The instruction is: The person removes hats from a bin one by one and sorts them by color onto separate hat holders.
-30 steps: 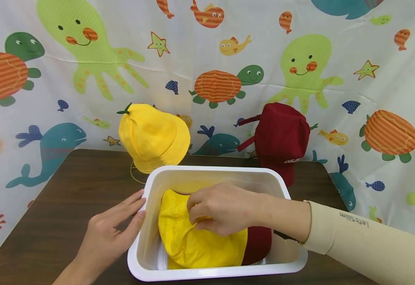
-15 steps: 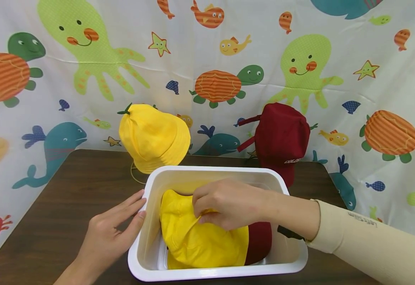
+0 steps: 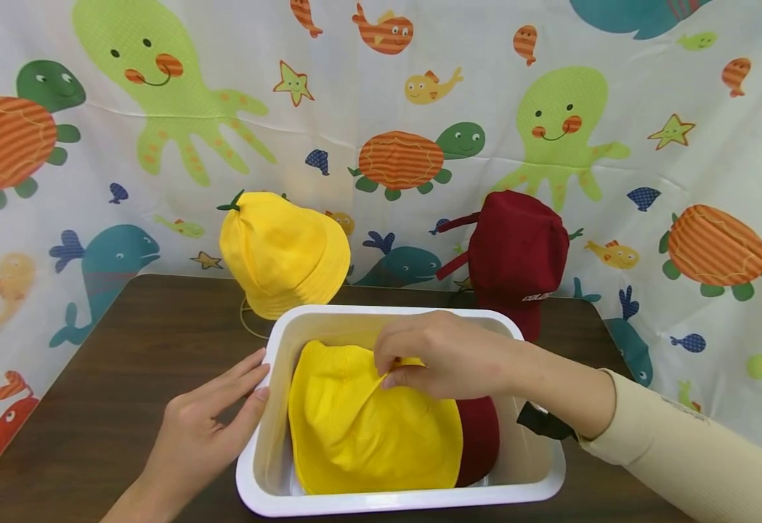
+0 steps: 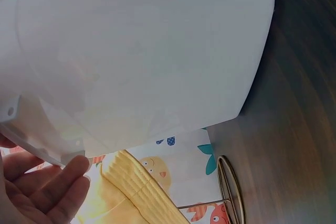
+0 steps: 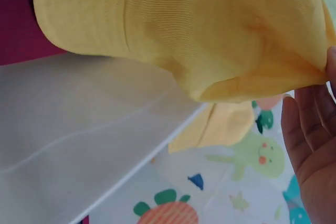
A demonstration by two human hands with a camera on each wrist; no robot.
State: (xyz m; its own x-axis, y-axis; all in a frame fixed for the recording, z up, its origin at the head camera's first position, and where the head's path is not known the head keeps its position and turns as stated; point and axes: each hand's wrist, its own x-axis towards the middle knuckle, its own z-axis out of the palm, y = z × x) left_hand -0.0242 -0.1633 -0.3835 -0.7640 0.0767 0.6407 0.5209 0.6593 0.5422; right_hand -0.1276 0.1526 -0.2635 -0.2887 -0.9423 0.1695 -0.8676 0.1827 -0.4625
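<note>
A yellow bucket hat [image 3: 381, 428] lies in a white plastic bin [image 3: 413, 497], on top of a dark red cap whose brim [image 3: 479, 439] shows at the right. With thumb and fingers, my right hand [image 3: 442, 356] pinches the top of the hat's crown and draws the cloth up into a fold. The right wrist view shows the hat's fabric [image 5: 226, 30] stretched toward those fingertips. My left hand [image 3: 207, 421] rests its fairly straight fingers and thumb against the bin's left rim. In the left wrist view, its fingers [image 4: 65, 187] touch the bin under the rim.
Behind the bin, another yellow bucket hat [image 3: 282, 254] with a green tip sits on a wire stand [image 3: 243, 323]. A dark red cap [image 3: 518, 250] with straps hangs at the back right. The dark wooden table [image 3: 126, 356] meets a sea-animal curtain [image 3: 328, 58].
My right hand has moved right and away from me, pulling the hat's crown up with it. More of the hat's left brim shows. My left hand has stayed at the rim.
</note>
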